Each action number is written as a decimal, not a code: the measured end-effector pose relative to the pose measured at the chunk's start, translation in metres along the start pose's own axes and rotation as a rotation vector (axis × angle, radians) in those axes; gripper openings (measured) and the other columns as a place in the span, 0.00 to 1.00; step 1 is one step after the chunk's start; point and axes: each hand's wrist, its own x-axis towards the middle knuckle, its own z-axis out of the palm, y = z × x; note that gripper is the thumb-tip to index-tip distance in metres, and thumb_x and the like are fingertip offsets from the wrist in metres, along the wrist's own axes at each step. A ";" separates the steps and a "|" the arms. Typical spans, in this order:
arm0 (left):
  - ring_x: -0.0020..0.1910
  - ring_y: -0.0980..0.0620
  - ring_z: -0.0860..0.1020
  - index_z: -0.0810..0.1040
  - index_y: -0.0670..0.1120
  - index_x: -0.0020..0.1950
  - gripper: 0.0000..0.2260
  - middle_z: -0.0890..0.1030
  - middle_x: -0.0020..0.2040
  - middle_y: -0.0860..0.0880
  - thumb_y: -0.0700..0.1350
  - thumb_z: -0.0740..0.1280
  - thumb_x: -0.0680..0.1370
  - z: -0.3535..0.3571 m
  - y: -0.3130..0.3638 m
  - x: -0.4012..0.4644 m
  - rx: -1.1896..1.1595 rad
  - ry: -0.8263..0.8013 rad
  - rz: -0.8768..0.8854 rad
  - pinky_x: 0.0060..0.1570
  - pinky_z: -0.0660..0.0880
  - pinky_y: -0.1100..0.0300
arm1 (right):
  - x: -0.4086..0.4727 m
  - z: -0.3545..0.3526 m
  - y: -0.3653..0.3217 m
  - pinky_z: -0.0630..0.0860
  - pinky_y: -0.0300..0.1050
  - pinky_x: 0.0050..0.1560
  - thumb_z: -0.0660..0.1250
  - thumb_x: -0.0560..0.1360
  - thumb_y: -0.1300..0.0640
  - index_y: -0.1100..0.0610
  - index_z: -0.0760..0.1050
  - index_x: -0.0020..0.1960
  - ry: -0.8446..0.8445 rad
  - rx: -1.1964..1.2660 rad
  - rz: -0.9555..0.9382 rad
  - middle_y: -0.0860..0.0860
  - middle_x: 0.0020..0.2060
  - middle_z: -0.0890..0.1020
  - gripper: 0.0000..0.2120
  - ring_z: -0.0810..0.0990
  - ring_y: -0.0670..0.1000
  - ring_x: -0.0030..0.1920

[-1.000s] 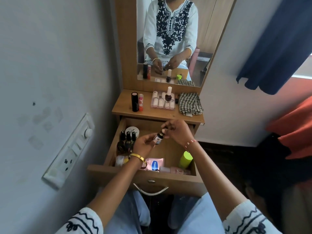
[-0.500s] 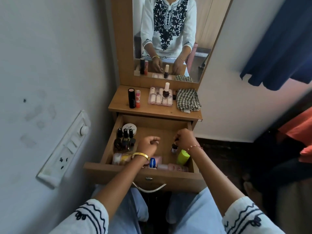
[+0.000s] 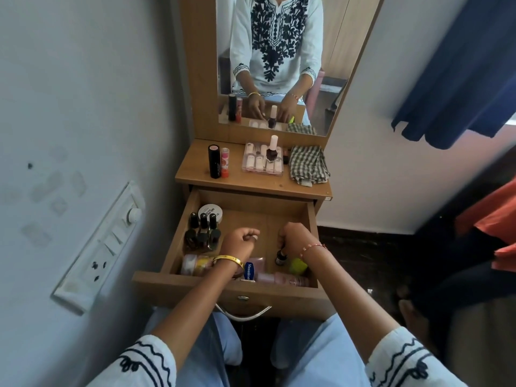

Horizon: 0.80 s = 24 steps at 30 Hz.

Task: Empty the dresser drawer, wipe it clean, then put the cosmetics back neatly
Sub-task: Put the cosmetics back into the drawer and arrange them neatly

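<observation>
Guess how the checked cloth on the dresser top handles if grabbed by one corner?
The green-and-white checked cloth lies crumpled in soft folds, so it will likely be floppy and unfold as it lifts. It looks thin, so probably light. Its edge lies close beside the clear plastic case, so dragging might nudge that.
</observation>
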 end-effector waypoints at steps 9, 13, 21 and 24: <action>0.53 0.50 0.78 0.79 0.46 0.53 0.09 0.81 0.53 0.46 0.40 0.62 0.77 0.000 0.000 -0.002 -0.030 0.013 0.000 0.53 0.74 0.59 | -0.008 0.001 0.005 0.76 0.42 0.56 0.67 0.73 0.64 0.60 0.79 0.54 0.024 -0.031 -0.048 0.55 0.53 0.81 0.10 0.80 0.53 0.53; 0.53 0.49 0.79 0.80 0.45 0.54 0.09 0.82 0.53 0.46 0.39 0.62 0.77 0.001 0.002 -0.005 -0.027 0.020 0.023 0.51 0.73 0.61 | -0.008 0.002 0.004 0.78 0.45 0.55 0.67 0.74 0.59 0.61 0.79 0.54 0.079 -0.024 -0.043 0.56 0.51 0.82 0.10 0.81 0.54 0.52; 0.47 0.48 0.78 0.80 0.45 0.52 0.10 0.82 0.52 0.44 0.37 0.61 0.77 -0.007 0.022 0.006 -0.026 0.055 0.078 0.51 0.75 0.57 | 0.001 -0.034 -0.011 0.72 0.40 0.46 0.67 0.74 0.57 0.60 0.79 0.50 0.266 0.093 -0.101 0.56 0.48 0.82 0.08 0.80 0.55 0.51; 0.48 0.51 0.78 0.81 0.44 0.52 0.11 0.82 0.51 0.45 0.36 0.61 0.77 -0.019 0.040 0.016 -0.057 0.111 0.124 0.49 0.73 0.62 | 0.011 -0.050 -0.017 0.71 0.40 0.44 0.65 0.75 0.57 0.60 0.79 0.49 0.383 0.149 -0.116 0.56 0.47 0.82 0.08 0.80 0.55 0.49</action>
